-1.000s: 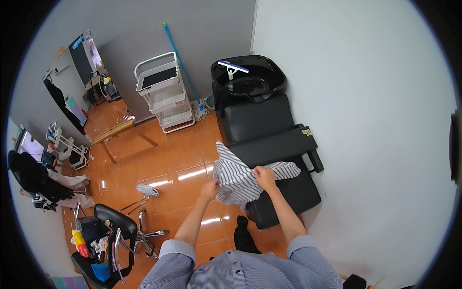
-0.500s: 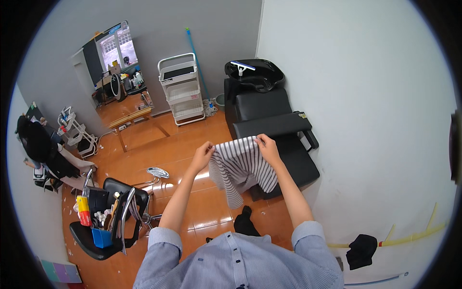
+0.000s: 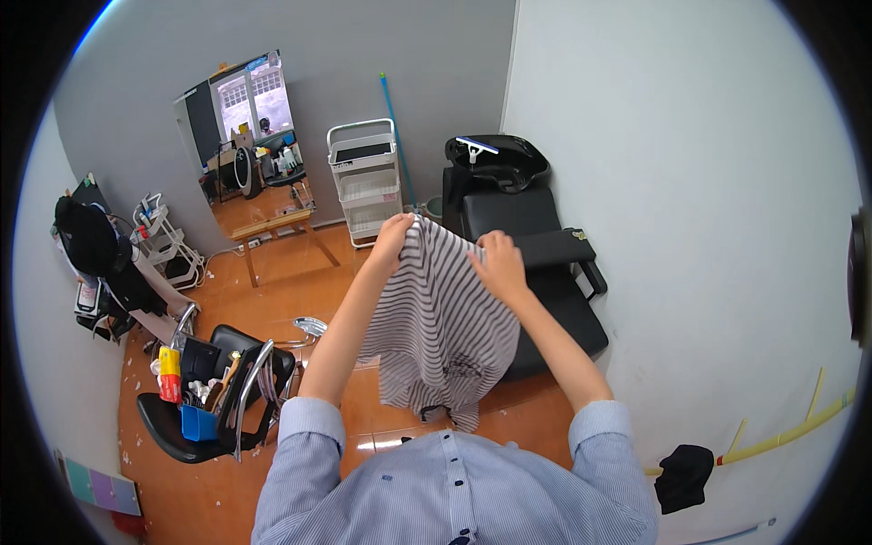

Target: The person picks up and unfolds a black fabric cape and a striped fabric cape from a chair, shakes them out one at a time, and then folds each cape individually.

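A grey-and-white striped cloth (image 3: pixel 440 318) hangs in front of me in loose folds, with a darker patch near its lower part. My left hand (image 3: pixel 392 242) grips it by its top edge, fingers closed. A little lower and to the right, my right hand (image 3: pixel 499 265) pinches the cloth's edge between thumb and fingers. Between the two hands the edge slopes down to the right. Whether the cloth is a garment or a plain sheet I cannot tell.
Behind the cloth is a black shampoo chair (image 3: pixel 513 213) with a basin (image 3: pixel 518 168) holding a squeegee (image 3: pixel 476 145). A white trolley (image 3: pixel 368 186) and a mirror (image 3: pixel 250 136) are farther back. At left, a black salon chair (image 3: pixel 173 427) carries tools; a person (image 3: pixel 104 259) is beyond it.
The cloth has dropped open and hangs longer and wider. My left hand has risen, and my right hand now sits lower than it. The view has shifted slightly.
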A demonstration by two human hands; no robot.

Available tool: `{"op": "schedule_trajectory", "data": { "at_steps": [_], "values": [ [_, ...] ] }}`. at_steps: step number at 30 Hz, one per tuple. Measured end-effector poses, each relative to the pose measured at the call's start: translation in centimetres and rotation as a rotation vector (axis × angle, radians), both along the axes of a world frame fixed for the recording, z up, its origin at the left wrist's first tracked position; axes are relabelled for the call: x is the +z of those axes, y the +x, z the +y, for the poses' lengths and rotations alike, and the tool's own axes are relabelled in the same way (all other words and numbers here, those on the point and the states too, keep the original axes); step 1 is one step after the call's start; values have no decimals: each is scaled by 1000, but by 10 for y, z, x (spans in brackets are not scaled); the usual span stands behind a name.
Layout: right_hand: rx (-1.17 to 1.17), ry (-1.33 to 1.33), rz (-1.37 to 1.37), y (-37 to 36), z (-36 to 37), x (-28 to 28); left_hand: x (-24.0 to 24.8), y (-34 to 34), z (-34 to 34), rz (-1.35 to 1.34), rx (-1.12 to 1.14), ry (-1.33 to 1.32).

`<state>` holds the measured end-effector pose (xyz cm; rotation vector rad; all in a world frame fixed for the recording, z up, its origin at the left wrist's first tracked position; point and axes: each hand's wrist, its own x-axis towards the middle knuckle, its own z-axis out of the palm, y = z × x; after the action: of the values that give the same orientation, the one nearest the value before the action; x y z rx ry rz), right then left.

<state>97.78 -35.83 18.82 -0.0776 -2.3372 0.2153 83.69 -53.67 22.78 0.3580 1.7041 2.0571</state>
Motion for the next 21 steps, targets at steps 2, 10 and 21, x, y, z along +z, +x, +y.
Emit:
{"op": "schedule_trajectory", "data": {
  "at_steps": [2, 10, 21],
  "values": [
    [143, -196, -85, 12, -25, -8, 9, 7, 25, -181, 54, 133],
    [-216, 94, -44, 44, -75, -61, 22, -25, 83, -314, 133, 330],
    [374, -827, -237, -40, 63, -74, 59, -68, 37, 519, 227, -278]
  ]
}}
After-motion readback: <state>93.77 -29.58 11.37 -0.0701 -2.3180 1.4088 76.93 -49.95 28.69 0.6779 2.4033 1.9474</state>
